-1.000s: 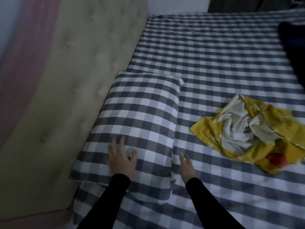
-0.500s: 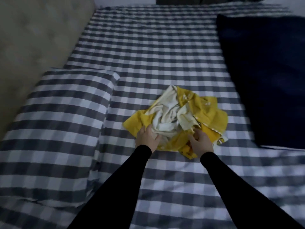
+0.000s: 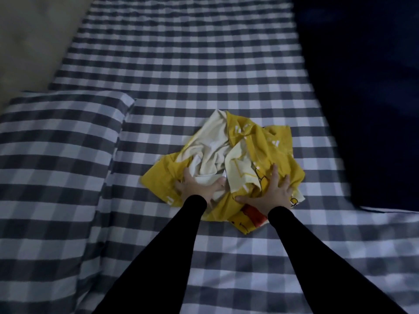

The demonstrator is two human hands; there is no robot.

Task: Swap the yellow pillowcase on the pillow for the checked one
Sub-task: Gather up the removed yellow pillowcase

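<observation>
The pillow lies at the left of the bed, inside a grey-and-white checked pillowcase. The yellow pillowcase is a crumpled heap on the sheet in the middle, partly turned inside out with its cream lining showing. My left hand rests on the heap's near left part, fingers spread over the cream folds. My right hand lies flat on the near right part, fingers spread across the yellow cloth. Neither hand has cloth bunched in its fist.
The checked bed sheet covers the mattress. A dark blue blanket fills the right side of the bed. A beige padded headboard stands at the upper left, behind the pillow.
My view and both hands moved from the checked pillow to the yellow heap. Both hands went from curled at the heap's near edge to spread flat upon it.
</observation>
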